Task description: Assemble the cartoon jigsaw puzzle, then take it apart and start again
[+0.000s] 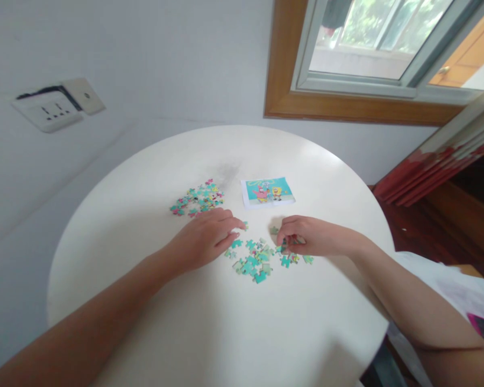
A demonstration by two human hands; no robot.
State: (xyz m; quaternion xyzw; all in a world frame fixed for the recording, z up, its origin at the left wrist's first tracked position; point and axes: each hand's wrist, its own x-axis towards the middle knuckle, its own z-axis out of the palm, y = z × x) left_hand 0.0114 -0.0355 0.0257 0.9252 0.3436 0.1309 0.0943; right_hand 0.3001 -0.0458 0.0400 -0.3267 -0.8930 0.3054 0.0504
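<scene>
Both hands rest on a round white table (226, 333). My left hand (204, 239) lies palm down with its fingers stretched toward a small teal puzzle piece (245, 226). My right hand (310, 236) has its fingers curled in a pinch over puzzle pieces at the right edge of a small loose cluster of teal pieces (255, 262) between the two hands. What the fingertips hold is hidden. A second heap of teal and pink pieces (197, 199) lies just beyond my left hand. A small cartoon reference picture (267, 192) lies flat farther back.
The table stands against a white wall with a power socket (50, 110) at the upper left. A wood-framed window (371, 59) is at the upper right. Red and white cloth (439, 161) hangs at the right, above dark wood.
</scene>
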